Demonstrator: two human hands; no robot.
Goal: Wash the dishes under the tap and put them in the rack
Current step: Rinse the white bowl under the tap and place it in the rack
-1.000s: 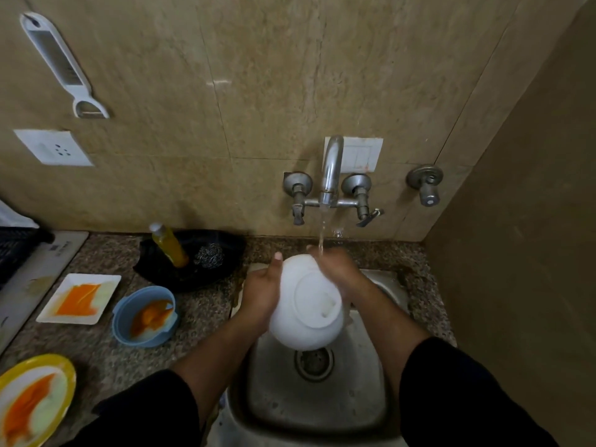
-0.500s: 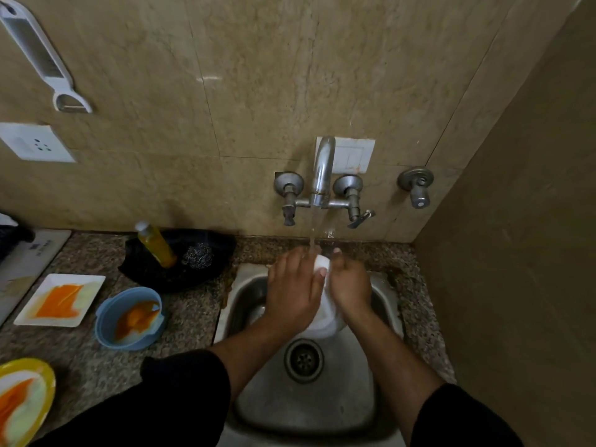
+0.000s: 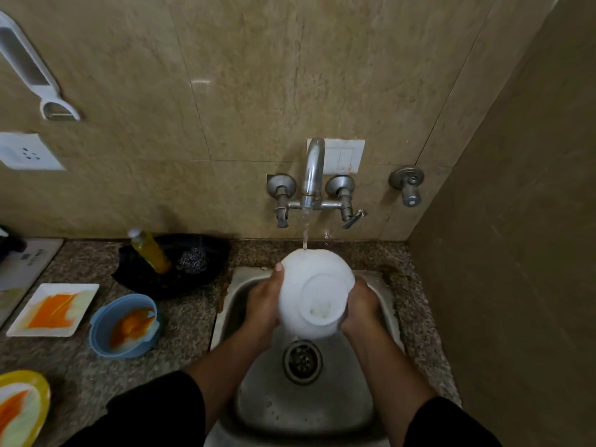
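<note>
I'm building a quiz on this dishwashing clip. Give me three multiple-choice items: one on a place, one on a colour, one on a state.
1. Where is the white bowl?
A. on the counter
B. over the sink, under the tap
C. in a rack

2. What colour is the dirty bowl on the counter?
A. blue
B. red
C. black

3. How is the white bowl held?
A. one hand, upright
B. lying loose in the sink
C. both hands, base toward the camera

Answers:
1 B, the water stream lands on its far rim.
2 A, blue with orange residue inside.
3 C, the left hand and right hand flank it, foot ring visible.
</note>
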